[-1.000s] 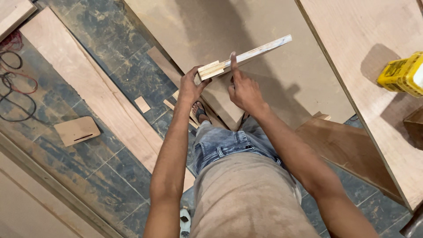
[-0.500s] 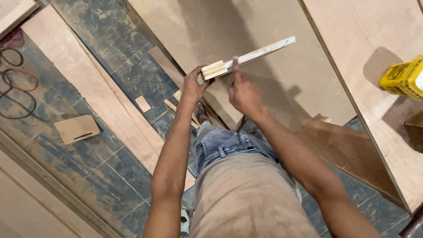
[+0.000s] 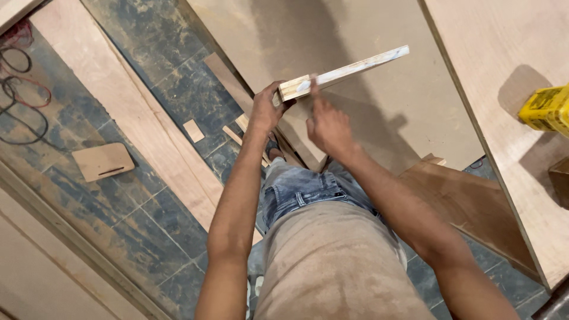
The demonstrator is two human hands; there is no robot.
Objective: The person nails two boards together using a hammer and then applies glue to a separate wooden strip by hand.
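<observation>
A narrow wooden strip [image 3: 349, 70] with a glue-white top face is held out in front of me, slanting up to the right. My left hand [image 3: 265, 108] grips its near, thicker end. My right hand [image 3: 325, 122] sits just to the right, one finger pressed on the white face close to that end. Both hands hover over a large pale board [image 3: 367, 95] lying on the floor.
A yellow container [image 3: 545, 109] stands on a plywood sheet [image 3: 510, 89] at the right. A long plank [image 3: 127, 112] crosses the blue tiled floor at left, with small offcuts [image 3: 104, 160] and dark cables [image 3: 18, 95] nearby. A brown panel [image 3: 468, 201] lies lower right.
The strip stays in my left hand. My right finger has slid down along the white face toward the near end.
</observation>
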